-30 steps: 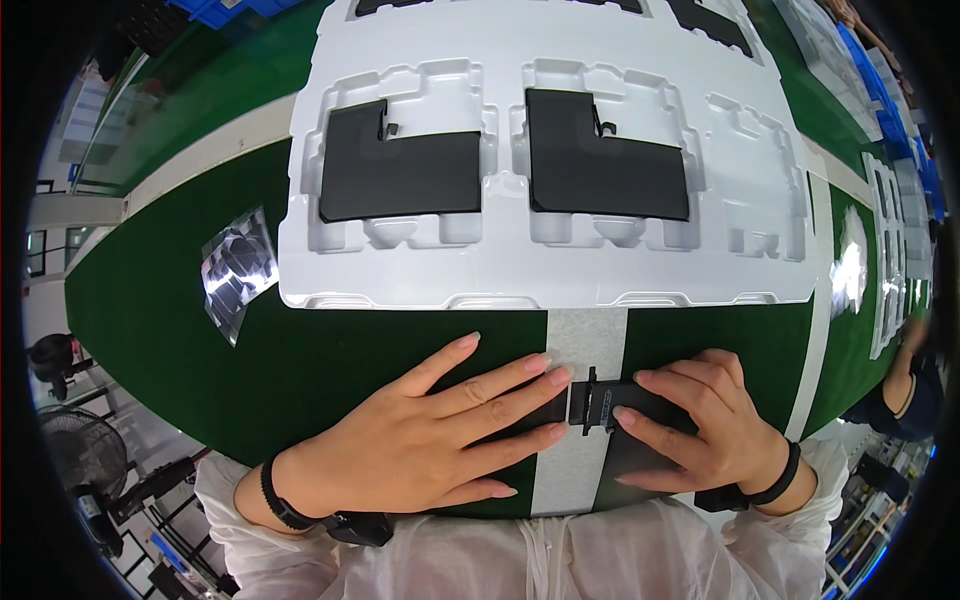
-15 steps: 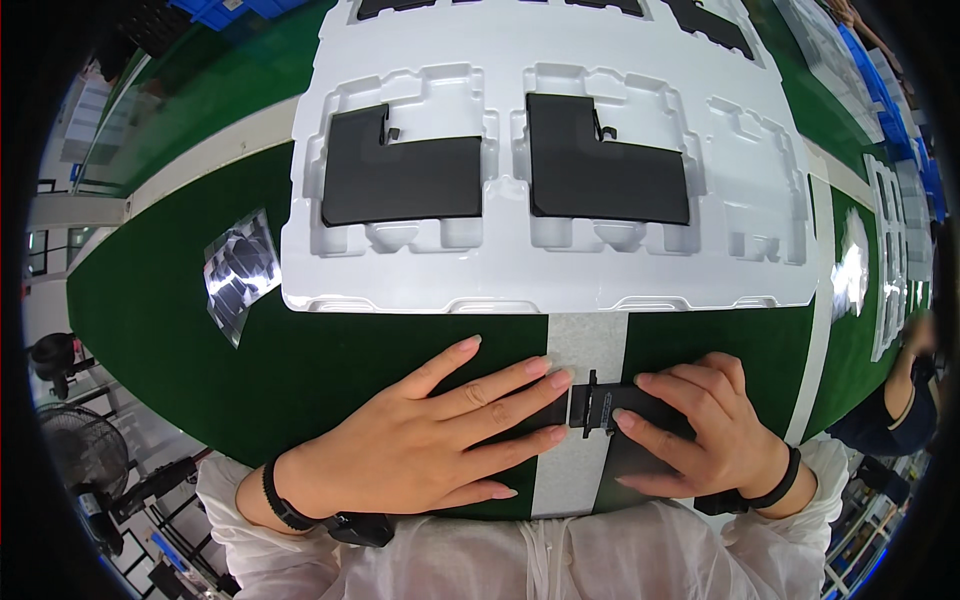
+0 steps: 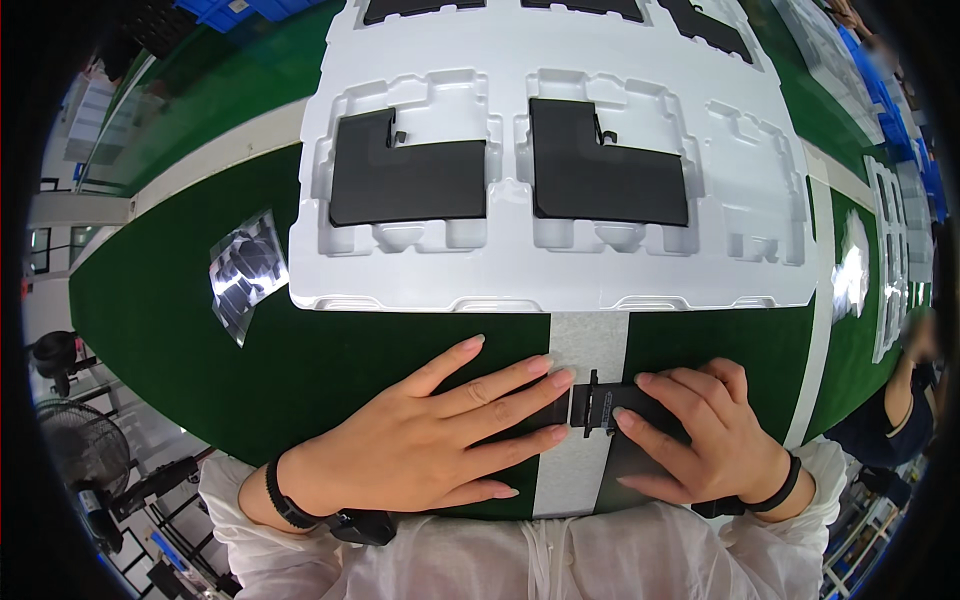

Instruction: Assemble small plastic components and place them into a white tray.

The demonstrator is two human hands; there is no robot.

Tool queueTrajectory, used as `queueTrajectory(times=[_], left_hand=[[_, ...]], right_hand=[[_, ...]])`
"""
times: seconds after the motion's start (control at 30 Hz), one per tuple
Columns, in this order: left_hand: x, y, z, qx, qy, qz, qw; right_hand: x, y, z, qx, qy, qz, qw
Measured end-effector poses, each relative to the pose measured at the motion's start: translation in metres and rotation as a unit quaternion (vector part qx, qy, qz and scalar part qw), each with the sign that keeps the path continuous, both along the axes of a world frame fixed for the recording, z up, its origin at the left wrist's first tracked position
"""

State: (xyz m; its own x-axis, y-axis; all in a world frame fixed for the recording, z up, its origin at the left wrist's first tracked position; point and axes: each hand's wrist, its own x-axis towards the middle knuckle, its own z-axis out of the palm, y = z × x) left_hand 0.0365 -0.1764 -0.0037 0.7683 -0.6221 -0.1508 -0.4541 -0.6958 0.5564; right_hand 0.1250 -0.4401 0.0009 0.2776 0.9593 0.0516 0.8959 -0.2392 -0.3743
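In front of me a flat black part (image 3: 600,405) lies across the white strip of the table, with a small ribbed, connector-like piece at its middle. My left hand (image 3: 440,430) rests palm down with its fingers spread, covering the part's left portion. On the right side of the part, my right hand (image 3: 705,430) has its fingers bent, thumb and fingertips gripping it near the ribbed piece. Much of the part is hidden under both hands. Beyond them, a white moulded tray (image 3: 560,285) holds L-shaped black parts, among them a left one (image 3: 410,185) and a right one (image 3: 610,180).
A crumpled clear plastic bag (image 3: 247,275) lies left of the tray on the green table mat (image 3: 160,330). To the right are another shiny clear bag (image 3: 850,265) and a second white tray (image 3: 885,260). Another person's arm (image 3: 900,390) shows at the far right.
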Motion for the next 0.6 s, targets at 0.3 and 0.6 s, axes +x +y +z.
queueTrajectory(times=[0.3, 0.6], left_hand=[[0.0, -0.001, 0.0, -0.045, -0.037, 0.025, 0.998], [-0.004, -0.035, -0.002, 0.102, -0.344, 0.006, 0.934]], right_hand=[[-0.003, 0.002, 0.006, -0.022, -0.024, 0.009, 0.999], [-0.006, 0.001, 0.009, -0.013, -0.015, 0.008, 1.0]])
